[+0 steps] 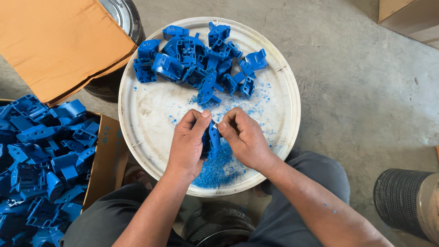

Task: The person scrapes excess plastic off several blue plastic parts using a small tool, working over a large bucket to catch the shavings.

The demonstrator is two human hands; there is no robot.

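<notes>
My left hand (pixel 188 144) grips a blue plastic part (pixel 213 139) over the near side of a round white lid (pixel 137 110). My right hand (pixel 244 137) is closed around a small blade-like tool against the same part; only its tip shows. A heap of blue shavings (pixel 218 168) lies under both hands. Several more blue plastic parts (pixel 196 57) are piled on the far half of the lid.
A cardboard box (pixel 109 160) at the left holds several blue parts (pixel 41 160), its flap (pixel 59 41) raised. A dark ribbed cylinder (pixel 404 201) stands at lower right. Another carton (pixel 411 18) sits at the top right. Concrete floor (pixel 356 91) lies to the right.
</notes>
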